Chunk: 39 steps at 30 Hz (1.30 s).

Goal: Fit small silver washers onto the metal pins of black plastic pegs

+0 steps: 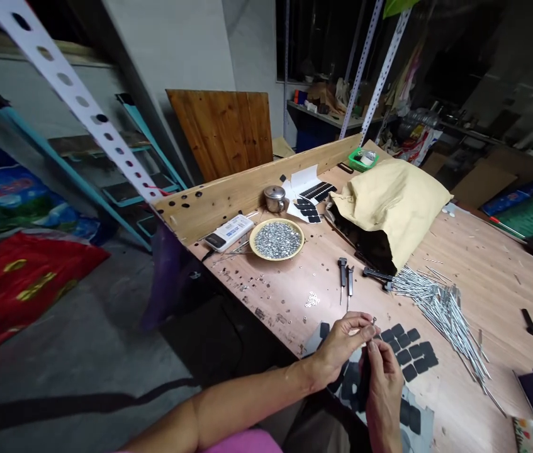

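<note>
My left hand (342, 343) and my right hand (382, 377) meet above the near edge of a wooden worktable (483, 270). Both pinch together round a small metal part (372, 323) at their fingertips; it is too small to name. Under my hands lies a sheet of black rectangular pads (410, 352). A heap of long thin metal rods (440, 308) lies just to the right. A yellow bowl of small silver pieces (276, 240) stands farther back on the left.
A tan bag (391, 201) with a dark opening lies behind the rods. Small black tools (345, 274), a metal cup (275, 198), a white device (228, 231), more pad sheets (311, 192) and a green tray (363, 158) sit on the table. Floor drops off left.
</note>
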{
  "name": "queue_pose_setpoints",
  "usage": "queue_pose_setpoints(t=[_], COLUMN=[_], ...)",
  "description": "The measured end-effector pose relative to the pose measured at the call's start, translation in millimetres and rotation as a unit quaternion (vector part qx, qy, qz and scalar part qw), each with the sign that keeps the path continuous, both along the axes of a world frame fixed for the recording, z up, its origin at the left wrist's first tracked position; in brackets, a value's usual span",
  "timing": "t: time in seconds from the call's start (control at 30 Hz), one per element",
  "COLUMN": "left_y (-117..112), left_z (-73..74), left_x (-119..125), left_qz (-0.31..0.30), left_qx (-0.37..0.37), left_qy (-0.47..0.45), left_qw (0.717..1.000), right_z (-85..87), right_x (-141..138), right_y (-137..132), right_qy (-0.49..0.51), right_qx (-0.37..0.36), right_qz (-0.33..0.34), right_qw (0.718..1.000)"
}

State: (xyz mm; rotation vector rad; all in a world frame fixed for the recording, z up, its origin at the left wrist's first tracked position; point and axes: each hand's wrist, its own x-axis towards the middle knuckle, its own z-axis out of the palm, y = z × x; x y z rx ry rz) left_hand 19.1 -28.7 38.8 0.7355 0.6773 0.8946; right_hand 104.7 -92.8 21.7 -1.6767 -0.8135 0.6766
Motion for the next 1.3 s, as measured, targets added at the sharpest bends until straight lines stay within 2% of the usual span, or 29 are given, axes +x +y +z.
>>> queue_pose_setpoints(t=[0.07,0.1,0.13,0.23,0.37,0.47,0.63,0.8,0.93,1.07,1.2,1.3], left_y=[-0.2,-0.1,0.1,-0.1,-3.0,-4.5,-2.4,-0.2,0.3,5.3,12.5,14.8], left_z=[-7.6,-12.2,-16.9,-29.5,-35.4,-32.9,-30.5,-32.8,-30.3,-27.7,-28.3,-29.4], left_x=[2.5,3.0,3.2,3.2,7.2,10.8,9.9,10.6,13.2,9.3,4.1,3.9], left_qz=[-0.023,-0.031,-0.041,-0.047,-0.068,-0.087,-0.101,-0.089,-0.096,-0.077,-0.06,-0.061], left_qx=[0.031,0.035,0.035,0.035,0.025,0.015,0.003,0.004,0.012,0.036,0.046,0.047], left_qy=[0.053,0.079,0.102,0.151,0.175,0.182,0.192,0.203,0.2,0.201,0.205,0.206], left_qw=[0.998,0.996,0.993,0.987,0.982,0.979,0.976,0.975,0.975,0.976,0.976,0.976], right_z=[-3.6,-6.5,-10.2,-23.7,-37.1,-38.6,-42.4,-48.8,-42.6,-45.9,-52.7,-56.6], right_x=[26.3,43.1,61.2,113.3,156.4,173.8,178.0,151.6,141.7,134.6,156.6,174.3], right_y=[-9.9,-15.3,-20.9,-35.9,-41.8,-35.2,-29.8,-33.4,-25.1,-24.1,-23.3,-20.8], right_qy=[-0.12,-0.198,-0.28,-0.482,-0.621,-0.657,-0.654,-0.623,-0.605,-0.587,-0.591,-0.62], right_qx=[-0.005,-0.002,0.004,0.003,-0.028,-0.031,-0.02,0.034,0.031,0.039,-0.003,-0.04], right_qz=[-0.015,-0.02,-0.024,-0.019,0.0,0.028,0.084,0.244,0.209,0.245,0.141,0.119], right_qw=[0.993,0.98,0.96,0.876,0.783,0.753,0.751,0.743,0.767,0.771,0.795,0.774])
